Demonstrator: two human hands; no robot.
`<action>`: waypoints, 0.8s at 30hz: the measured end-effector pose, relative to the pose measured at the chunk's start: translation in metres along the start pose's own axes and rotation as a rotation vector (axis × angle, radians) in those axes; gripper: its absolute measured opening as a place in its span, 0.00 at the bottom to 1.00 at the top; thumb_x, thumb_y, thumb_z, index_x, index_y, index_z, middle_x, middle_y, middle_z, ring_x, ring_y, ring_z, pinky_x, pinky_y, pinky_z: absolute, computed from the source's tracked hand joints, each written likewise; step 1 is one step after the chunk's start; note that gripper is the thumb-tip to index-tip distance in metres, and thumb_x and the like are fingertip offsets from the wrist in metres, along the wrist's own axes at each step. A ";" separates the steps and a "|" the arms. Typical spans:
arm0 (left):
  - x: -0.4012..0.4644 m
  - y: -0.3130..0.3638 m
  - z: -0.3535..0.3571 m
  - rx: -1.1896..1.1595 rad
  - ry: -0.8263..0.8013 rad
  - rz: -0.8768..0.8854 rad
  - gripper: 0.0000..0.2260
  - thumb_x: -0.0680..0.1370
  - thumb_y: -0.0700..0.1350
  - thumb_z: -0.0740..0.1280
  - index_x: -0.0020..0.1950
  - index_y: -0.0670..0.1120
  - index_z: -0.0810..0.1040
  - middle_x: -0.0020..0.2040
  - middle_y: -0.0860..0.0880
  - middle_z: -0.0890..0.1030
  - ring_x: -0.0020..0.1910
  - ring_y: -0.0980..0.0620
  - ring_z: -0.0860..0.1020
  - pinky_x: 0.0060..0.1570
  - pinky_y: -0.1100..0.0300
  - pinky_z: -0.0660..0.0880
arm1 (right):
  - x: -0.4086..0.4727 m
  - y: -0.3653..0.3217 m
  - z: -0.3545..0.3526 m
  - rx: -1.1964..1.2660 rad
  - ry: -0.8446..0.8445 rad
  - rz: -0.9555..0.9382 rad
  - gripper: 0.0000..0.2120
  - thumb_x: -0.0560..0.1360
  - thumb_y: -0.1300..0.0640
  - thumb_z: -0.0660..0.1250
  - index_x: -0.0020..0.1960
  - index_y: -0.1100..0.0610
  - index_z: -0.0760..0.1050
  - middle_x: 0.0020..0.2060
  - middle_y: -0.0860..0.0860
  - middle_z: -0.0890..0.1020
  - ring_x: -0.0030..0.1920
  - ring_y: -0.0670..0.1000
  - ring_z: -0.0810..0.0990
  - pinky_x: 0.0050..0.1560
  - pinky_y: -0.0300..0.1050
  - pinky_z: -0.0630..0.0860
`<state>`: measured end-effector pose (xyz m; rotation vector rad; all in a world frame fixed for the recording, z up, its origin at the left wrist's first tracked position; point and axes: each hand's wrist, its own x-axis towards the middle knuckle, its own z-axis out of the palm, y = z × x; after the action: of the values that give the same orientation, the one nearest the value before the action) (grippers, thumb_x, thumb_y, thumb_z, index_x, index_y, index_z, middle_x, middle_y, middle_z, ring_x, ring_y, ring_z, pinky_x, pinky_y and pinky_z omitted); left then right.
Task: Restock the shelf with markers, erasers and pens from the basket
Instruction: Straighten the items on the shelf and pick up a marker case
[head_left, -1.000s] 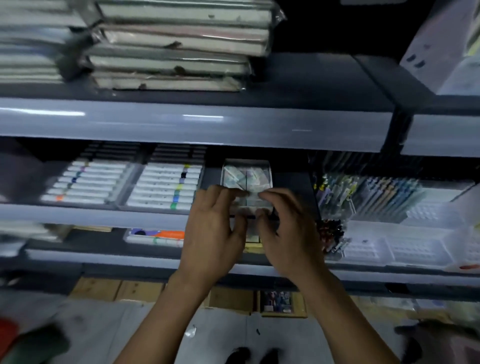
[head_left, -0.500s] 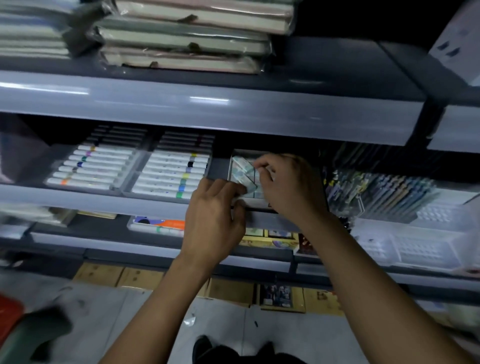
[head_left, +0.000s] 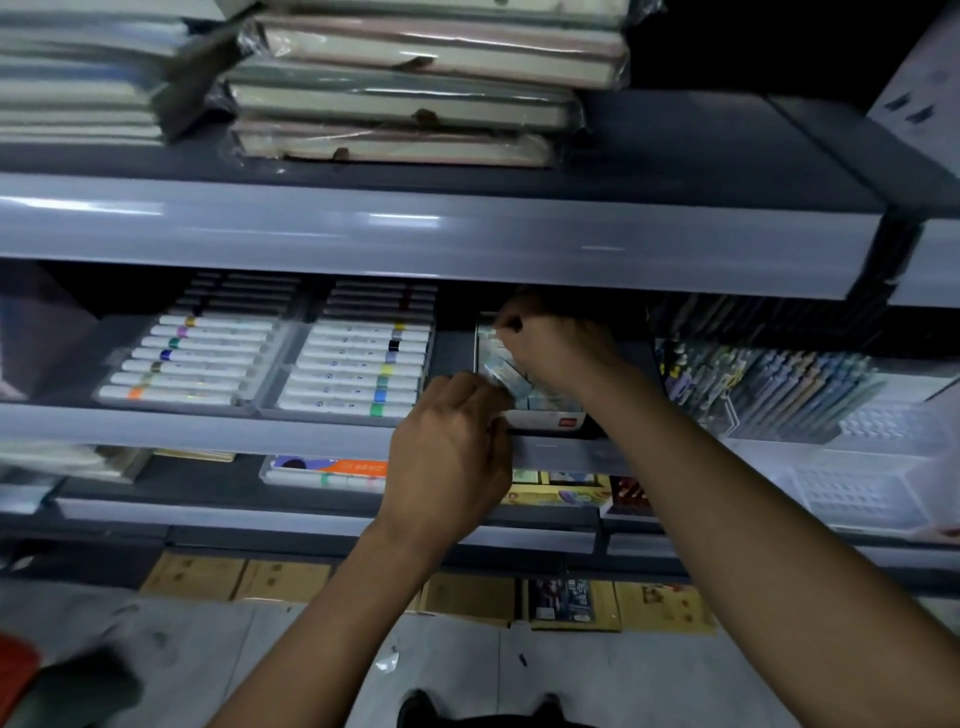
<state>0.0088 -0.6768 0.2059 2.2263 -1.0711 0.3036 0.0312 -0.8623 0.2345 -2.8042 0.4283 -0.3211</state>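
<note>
Since a moment ago, the right hand (head_left: 558, 345) has reached deeper into the small eraser box (head_left: 545, 418) on the middle shelf (head_left: 208, 431), fingers curled as if pinching a packet at the far end, though its grip is hidden. Nearer, the left hand (head_left: 449, 457) pinches a wrapped eraser (head_left: 501, 376) at the box's near-left edge. That eraser lies tilted, its long axis running from near-left to far-right, and probably goes in next. Marker trays (head_left: 270, 358) sit left of the box, pens (head_left: 769, 374) to the right.
</note>
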 end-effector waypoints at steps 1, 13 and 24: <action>0.001 0.000 0.000 -0.002 -0.002 0.005 0.11 0.76 0.37 0.70 0.57 0.45 0.84 0.53 0.48 0.82 0.53 0.45 0.79 0.45 0.47 0.78 | 0.002 0.000 0.001 0.006 -0.003 0.015 0.07 0.80 0.51 0.65 0.51 0.50 0.81 0.49 0.53 0.83 0.48 0.57 0.82 0.48 0.49 0.81; 0.000 -0.003 0.001 -0.008 0.014 -0.001 0.11 0.76 0.38 0.71 0.58 0.46 0.84 0.53 0.48 0.82 0.53 0.45 0.78 0.42 0.48 0.78 | -0.009 0.028 -0.005 0.109 0.147 0.105 0.12 0.80 0.41 0.65 0.60 0.43 0.79 0.52 0.49 0.84 0.51 0.55 0.82 0.44 0.42 0.72; -0.002 -0.003 0.002 0.008 0.003 0.003 0.13 0.76 0.39 0.71 0.60 0.46 0.85 0.54 0.47 0.81 0.54 0.45 0.78 0.41 0.48 0.80 | -0.032 0.031 -0.016 -0.042 0.099 0.026 0.10 0.82 0.50 0.66 0.58 0.50 0.85 0.54 0.50 0.87 0.49 0.55 0.84 0.49 0.48 0.82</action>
<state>0.0094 -0.6753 0.2019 2.2307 -1.0732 0.3127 -0.0106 -0.8847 0.2347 -2.8295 0.4987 -0.4523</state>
